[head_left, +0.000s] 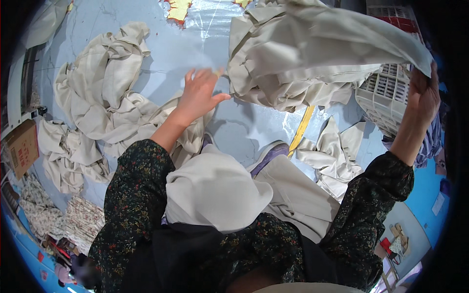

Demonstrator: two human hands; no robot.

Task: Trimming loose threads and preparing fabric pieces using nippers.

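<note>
Closest to the camera, the person's dark sleeves with a small floral print [134,190] flank a black garment front [188,251], which the lower edge cuts off. Over the lap lies a rounded mass of pale off-white cloth [215,190]; whether it is clothing or a loose piece cannot be told. Beyond it shows one purple shoe with a pale sole [270,155], partly covered by a light trouser leg [295,195].

The left hand [198,97] is empty, its fingers spread above the grey floor [237,141]; the fingertips are blurred, and whether they touch any cloth cannot be told. Off to the right, the right hand [424,95] grips the narrow end of a smooth off-white fabric panel [337,41], though some of its fingers are hard to make out.

The panel stretches leftward from that hand, raised over a heaped, wrinkled pile of similar off-white fabric [293,90]. It looks plain and softly creased, blurred in places, and its far boundary merges with the pile near the top edge. Behind the right forearm, a white plastic lattice basket [388,93] is partly hidden by the panel.
</note>
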